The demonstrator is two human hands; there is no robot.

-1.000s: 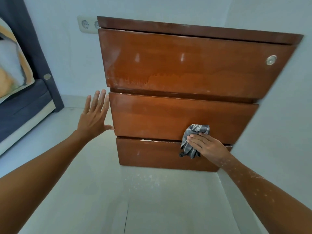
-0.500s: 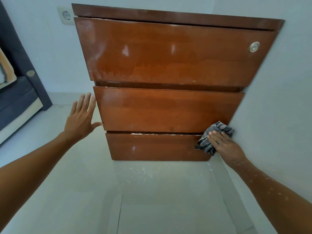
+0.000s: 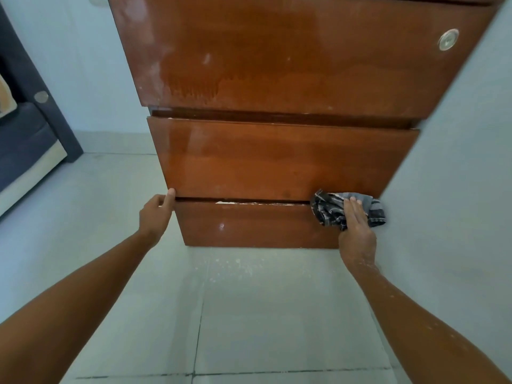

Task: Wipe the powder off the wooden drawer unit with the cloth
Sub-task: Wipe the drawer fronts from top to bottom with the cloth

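Note:
The wooden drawer unit point(image 3: 277, 162) fills the upper middle, three glossy brown drawer fronts stacked. White powder hazes the top drawer front point(image 3: 194, 87), and a thin white line lies in the gap above the bottom drawer point(image 3: 238, 202). My right hand point(image 3: 356, 231) presses a crumpled grey checked cloth point(image 3: 329, 209) against the right end of the bottom drawer, next to the wall. My left hand point(image 3: 156, 214) has its fingers curled, and its fingertips touch the lower left corner of the middle drawer.
A pale wall point(image 3: 457, 189) stands hard against the unit's right side. Powder specks dot the tiled floor point(image 3: 235, 267) below the unit. A dark blue sofa point(image 3: 25, 145) stands at the left. A round metal lock point(image 3: 448, 39) sits on the top drawer.
The view has closed in on the unit. My left hand went from spread open in the air to curled at the middle drawer's corner. The cloth slid right along the drawer gap.

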